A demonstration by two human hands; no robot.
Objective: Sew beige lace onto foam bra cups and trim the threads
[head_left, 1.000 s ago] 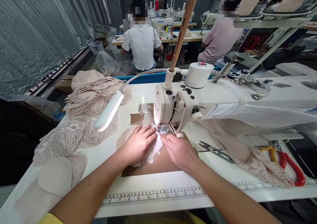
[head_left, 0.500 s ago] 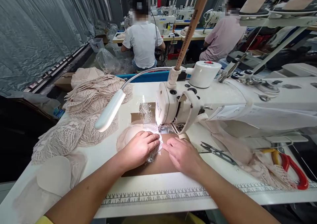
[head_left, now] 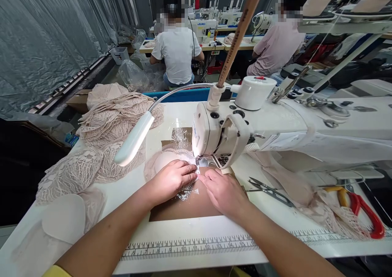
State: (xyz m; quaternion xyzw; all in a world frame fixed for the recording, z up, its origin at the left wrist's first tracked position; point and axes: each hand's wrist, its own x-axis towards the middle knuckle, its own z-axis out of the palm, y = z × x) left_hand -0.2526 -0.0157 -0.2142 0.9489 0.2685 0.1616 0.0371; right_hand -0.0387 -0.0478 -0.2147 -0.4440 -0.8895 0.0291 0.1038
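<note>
A beige bra cup with lace trim [head_left: 165, 159] lies under the sewing machine's head [head_left: 203, 130], its edge at the brightly lit needle area. On its near side my left hand [head_left: 173, 180] is closed, fingers together and pressing the lace; the thumb is hidden. Just right of the needle, my right hand [head_left: 225, 189] pinches the near end of the lace edge between forefinger and thumb, the other fingers curled. Both hands' fingertips almost meet in front of the presser foot. A brown plate [head_left: 186, 209] shows beneath the work.
Lace pieces [head_left: 113, 118] are heaped at the left, with a loose cup [head_left: 63, 219] nearer. Thread snips [head_left: 271, 191] and red-handled scissors [head_left: 366, 216] lie right. A lamp [head_left: 134, 138] arches over the table. A printed ruler [head_left: 190, 246] runs along the front edge. Two people sit ahead.
The lace edge has advanced slightly away from me under the needle, and both hands have stayed close beside it. The view has shifted a little.
</note>
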